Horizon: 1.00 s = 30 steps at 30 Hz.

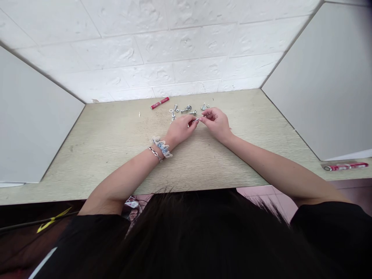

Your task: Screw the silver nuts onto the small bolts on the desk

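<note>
Near the back of the wooden table (116, 139), my left hand (180, 130) and my right hand (216, 123) meet with bent fingers. Between their fingertips is a small metallic piece (195, 120), pinched from both sides; its exact shape is too small to tell. Just beyond the hands lie several silver bolts (173, 114), along with washers and nuts (188, 107). Another small metal part (204, 106) rests behind my right fingers. A lacy blue scrunchie (163, 147) and a chain bracelet circle my left wrist.
A red tube (159, 102) lies behind the bolts at the left. Another red tube (345, 166) is at the far right edge. White panels (325, 77) flank the table, and a white brick-patterned wall (180, 46) stands behind it.
</note>
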Each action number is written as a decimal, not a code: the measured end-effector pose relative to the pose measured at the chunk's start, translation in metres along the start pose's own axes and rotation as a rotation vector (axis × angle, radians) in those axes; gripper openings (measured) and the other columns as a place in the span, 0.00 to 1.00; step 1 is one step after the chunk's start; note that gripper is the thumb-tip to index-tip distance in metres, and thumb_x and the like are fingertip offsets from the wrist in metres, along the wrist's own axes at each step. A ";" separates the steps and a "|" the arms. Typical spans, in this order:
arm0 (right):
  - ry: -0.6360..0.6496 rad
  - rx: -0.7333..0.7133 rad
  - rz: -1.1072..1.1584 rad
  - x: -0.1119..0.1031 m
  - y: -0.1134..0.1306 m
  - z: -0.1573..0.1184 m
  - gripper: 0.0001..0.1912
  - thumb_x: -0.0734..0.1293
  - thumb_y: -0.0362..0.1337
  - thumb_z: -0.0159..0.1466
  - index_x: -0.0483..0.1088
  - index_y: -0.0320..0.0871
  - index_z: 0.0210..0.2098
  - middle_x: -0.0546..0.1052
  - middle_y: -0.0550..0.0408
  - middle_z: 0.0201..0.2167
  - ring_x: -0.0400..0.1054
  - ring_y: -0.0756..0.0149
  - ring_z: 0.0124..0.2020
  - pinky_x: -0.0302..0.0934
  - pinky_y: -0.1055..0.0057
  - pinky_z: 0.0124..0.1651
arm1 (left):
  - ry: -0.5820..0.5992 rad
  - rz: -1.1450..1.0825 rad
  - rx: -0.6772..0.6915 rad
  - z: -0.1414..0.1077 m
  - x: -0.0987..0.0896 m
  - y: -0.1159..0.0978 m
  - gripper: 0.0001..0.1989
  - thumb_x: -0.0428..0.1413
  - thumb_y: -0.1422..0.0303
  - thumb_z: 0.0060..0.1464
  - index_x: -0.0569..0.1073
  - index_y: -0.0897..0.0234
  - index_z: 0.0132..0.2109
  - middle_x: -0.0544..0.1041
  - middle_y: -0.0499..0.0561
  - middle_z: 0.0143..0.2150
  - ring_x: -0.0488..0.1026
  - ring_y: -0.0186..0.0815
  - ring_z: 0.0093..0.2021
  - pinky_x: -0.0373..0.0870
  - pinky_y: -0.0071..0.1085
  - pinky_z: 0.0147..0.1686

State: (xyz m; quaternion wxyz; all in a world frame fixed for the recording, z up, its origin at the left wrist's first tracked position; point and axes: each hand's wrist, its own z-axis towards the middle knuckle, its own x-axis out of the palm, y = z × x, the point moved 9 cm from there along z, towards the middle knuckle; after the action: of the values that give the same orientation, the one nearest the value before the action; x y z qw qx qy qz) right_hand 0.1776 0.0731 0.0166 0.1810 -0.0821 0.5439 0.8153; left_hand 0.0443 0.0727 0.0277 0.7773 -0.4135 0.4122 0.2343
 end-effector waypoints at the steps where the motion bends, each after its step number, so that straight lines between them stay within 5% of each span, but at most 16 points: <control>1: 0.014 -0.011 -0.037 0.001 0.002 0.000 0.08 0.71 0.40 0.57 0.72 0.43 0.33 0.74 0.55 0.32 0.66 0.68 0.31 0.65 0.66 0.39 | 0.002 0.008 -0.009 0.000 0.000 0.001 0.12 0.49 0.64 0.63 0.75 0.64 0.39 0.78 0.51 0.36 0.73 0.35 0.37 0.67 0.31 0.40; 14: 0.283 -0.133 -0.526 0.021 0.001 -0.001 0.06 0.69 0.38 0.59 0.76 0.42 0.32 0.74 0.52 0.31 0.66 0.61 0.37 0.60 0.64 0.44 | 0.172 0.274 -0.092 -0.004 0.011 0.004 0.15 0.46 0.63 0.62 0.75 0.65 0.38 0.78 0.57 0.34 0.75 0.43 0.35 0.66 0.35 0.34; 30: 0.385 -0.128 -0.534 0.028 0.011 -0.005 0.08 0.64 0.32 0.61 0.77 0.44 0.32 0.79 0.52 0.34 0.69 0.59 0.39 0.60 0.63 0.45 | 0.173 0.253 -0.051 -0.002 0.015 0.007 0.13 0.48 0.62 0.62 0.74 0.64 0.39 0.78 0.56 0.38 0.74 0.41 0.39 0.65 0.33 0.35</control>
State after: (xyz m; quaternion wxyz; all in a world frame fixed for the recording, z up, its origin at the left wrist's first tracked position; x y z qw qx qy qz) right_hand 0.1473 0.0705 0.0146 0.2768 -0.3855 0.4752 0.7409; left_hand 0.0463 0.0753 0.0114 0.6925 -0.3966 0.5202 0.3043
